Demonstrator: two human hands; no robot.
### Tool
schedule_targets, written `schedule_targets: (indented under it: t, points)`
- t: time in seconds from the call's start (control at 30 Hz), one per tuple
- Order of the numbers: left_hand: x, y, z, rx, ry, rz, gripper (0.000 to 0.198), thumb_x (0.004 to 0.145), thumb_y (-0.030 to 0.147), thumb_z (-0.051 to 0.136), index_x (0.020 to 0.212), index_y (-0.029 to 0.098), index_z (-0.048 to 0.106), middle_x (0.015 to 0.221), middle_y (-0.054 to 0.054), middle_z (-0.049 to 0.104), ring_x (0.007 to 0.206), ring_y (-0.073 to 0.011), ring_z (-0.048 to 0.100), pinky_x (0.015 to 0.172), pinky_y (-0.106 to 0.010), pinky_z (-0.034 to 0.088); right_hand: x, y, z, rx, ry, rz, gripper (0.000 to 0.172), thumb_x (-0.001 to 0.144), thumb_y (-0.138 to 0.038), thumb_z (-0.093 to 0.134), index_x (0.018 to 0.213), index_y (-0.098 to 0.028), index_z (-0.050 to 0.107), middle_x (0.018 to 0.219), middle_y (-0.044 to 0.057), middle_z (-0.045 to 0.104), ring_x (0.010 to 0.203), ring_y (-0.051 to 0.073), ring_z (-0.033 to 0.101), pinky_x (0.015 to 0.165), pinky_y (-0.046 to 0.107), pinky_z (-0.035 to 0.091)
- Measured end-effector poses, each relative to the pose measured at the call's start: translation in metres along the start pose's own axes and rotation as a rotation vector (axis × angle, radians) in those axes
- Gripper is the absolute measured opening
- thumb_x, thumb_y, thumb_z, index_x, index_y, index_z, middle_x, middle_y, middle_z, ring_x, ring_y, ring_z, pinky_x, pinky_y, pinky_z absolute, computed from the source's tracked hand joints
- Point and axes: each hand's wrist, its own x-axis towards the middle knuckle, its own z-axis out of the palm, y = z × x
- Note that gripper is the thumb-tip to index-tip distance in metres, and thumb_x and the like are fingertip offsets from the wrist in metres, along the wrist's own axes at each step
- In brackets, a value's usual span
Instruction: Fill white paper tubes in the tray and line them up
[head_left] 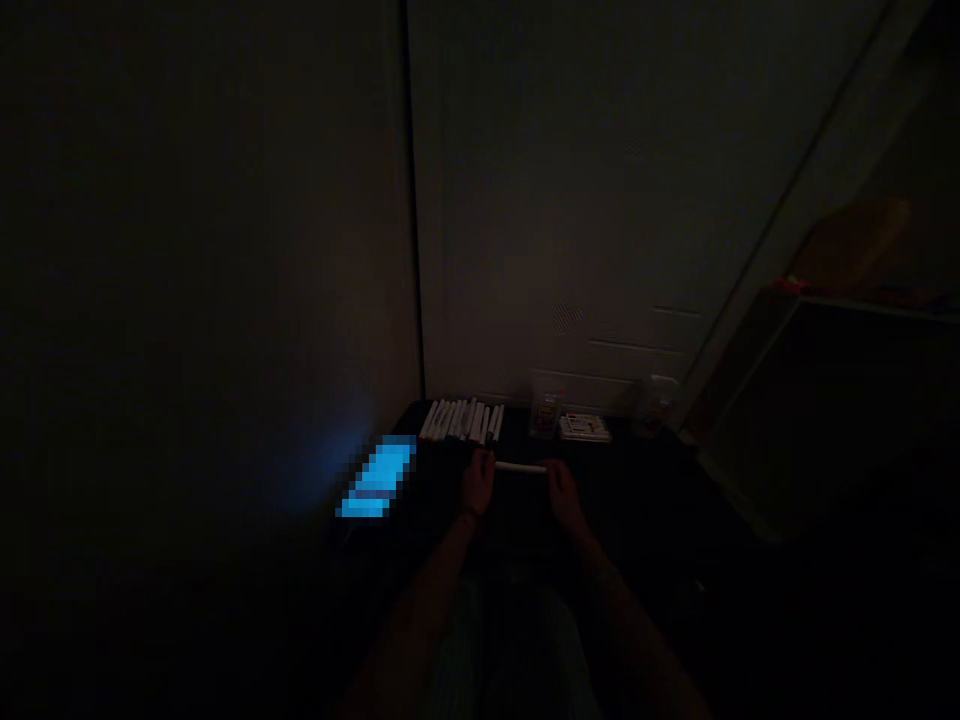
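Observation:
In a very dark scene, my left hand point(478, 482) and my right hand point(562, 490) hold a slim white stick, perhaps a marker pen point(521, 467), level between them by its two ends. The fingers of both hands are closed on it. Beyond my left hand lies a row of several white marker-like sticks point(461, 421), side by side. Behind my right hand is a flat stack of white printed packs or sticks point(585, 428). A small clear pack with a coloured label point(546, 412) stands just left of that stack.
The dark tabletop point(637, 480) meets a pale wall panel point(555, 230) at the back. A glowing blue, pixelated screen point(379, 480) lies at the left. Another clear pack point(658, 405) stands at the back right. A dark box-like piece of furniture point(840, 400) is farther right.

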Motion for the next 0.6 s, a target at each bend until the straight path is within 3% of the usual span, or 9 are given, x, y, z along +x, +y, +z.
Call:
schedule_targets:
  t: [0.1,0.37,0.6]
  points:
    - [0.001,-0.003,-0.002,0.016,0.024,0.043,0.029,0.083,0.039,0.036,0.078,0.016,0.054,0.065,0.0,0.056,0.06,-0.0103,0.05,0.059,-0.021,0.036,0.002,0.001,0.004,-0.1,-0.009,0.024,0.034,0.086,-0.038,0.03,0.098,-0.019,0.055,0.096,0.005,0.058,0.09,0.015,0.052,0.08,0.026,0.038]
    - [0.004,-0.007,-0.003,-0.032,0.041,0.023,0.026,0.083,0.035,0.034,0.084,0.017,0.052,0.07,0.0,0.056,0.062,-0.0106,0.051,0.062,-0.021,0.038,0.005,0.003,0.009,-0.366,-0.1,0.149,0.039,0.086,-0.048,0.026,0.087,-0.023,0.057,0.082,0.0,0.061,0.075,0.013,0.055,0.064,0.022,0.037]
    - [0.005,-0.009,-0.003,-0.004,0.043,0.032,0.026,0.084,0.036,0.032,0.083,0.017,0.051,0.068,0.0,0.055,0.062,-0.0111,0.051,0.06,-0.021,0.038,0.006,0.004,0.013,-0.506,-0.103,0.133,0.036,0.086,-0.043,0.03,0.09,-0.022,0.059,0.09,0.005,0.062,0.085,0.016,0.055,0.073,0.024,0.037]
